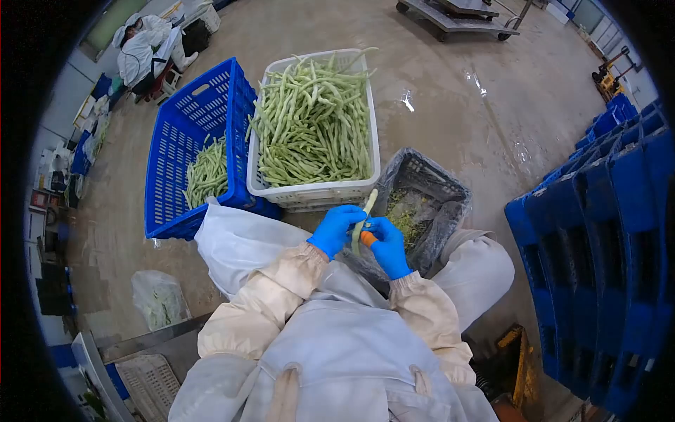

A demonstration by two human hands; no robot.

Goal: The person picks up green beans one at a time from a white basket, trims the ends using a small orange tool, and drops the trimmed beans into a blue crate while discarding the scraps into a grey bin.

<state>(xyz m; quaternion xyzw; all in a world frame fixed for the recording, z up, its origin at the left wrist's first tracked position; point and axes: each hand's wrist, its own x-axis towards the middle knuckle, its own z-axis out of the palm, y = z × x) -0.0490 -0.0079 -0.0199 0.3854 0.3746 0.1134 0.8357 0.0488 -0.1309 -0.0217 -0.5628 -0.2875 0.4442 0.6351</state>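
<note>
Nearest: my lap, white apron, cream sleeve covers on both forearms. Both hands in blue gloves, meeting just above my knees.

Left hand [335, 228]: fingers curled closed around the lower half of one long green bean [365, 214]. Bean stands nearly upright, tip leaning slightly right, top end poking above both hands.

Right hand [387, 245]: closed on a small orange tool [368, 238], only a bit of the orange handle shows between glove and bean. Tool sits right against the bean's lower part. Can't tell whether there's a blade or what kind, too small.

Just behind my hands, right of centre: black crate [453, 193] lined with clear plastic, green trimmings lying in the bottom. The held bean is over its near rim.

Beyond that, centre: white crate [320, 191] heaped full with green beans, touching the black crate's left corner.

Left of it and touching: blue crate [171, 162], tipped up on its side toward the white one, smaller pile of beans inside at its lower end.

Floor left of my knee: clear plastic bag [158, 297] with some green in it.

Right edge: row of stacked blue crates [605, 232].

Far: wet concrete floor, a flat trolley [457, 17] at top, another person in white [140, 49] seated at top left.
</note>
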